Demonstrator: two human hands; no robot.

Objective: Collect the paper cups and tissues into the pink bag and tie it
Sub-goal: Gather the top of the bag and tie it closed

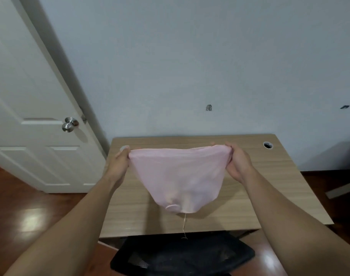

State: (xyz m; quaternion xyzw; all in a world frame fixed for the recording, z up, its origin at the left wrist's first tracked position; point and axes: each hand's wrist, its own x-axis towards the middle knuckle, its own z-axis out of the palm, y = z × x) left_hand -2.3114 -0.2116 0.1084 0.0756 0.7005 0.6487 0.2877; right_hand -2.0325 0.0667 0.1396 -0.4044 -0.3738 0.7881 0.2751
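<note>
The left hand (121, 162) and right hand (237, 162) are curled round the top corners of the pink bag (178, 176), held stretched mid-frame above the wooden desk (269, 186). Should either pinch slip before knotting, the sagging contents could be spilled.

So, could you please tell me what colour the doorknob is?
Silver metal doorknob, seen clearly in the head view.

A light wooden desk (269, 186) stands against a pale wall (190, 56); a round cable hole (267, 145) sits near the desk's far right corner; two small dark marks (209, 107) show on the wall above it; a white panelled door (30, 96) with a metal knob (70, 124) is at the left; a black mesh chair (180, 253) is at the desk's near edge; the glossy reddish wood floor (30, 206) reflects light.
</note>
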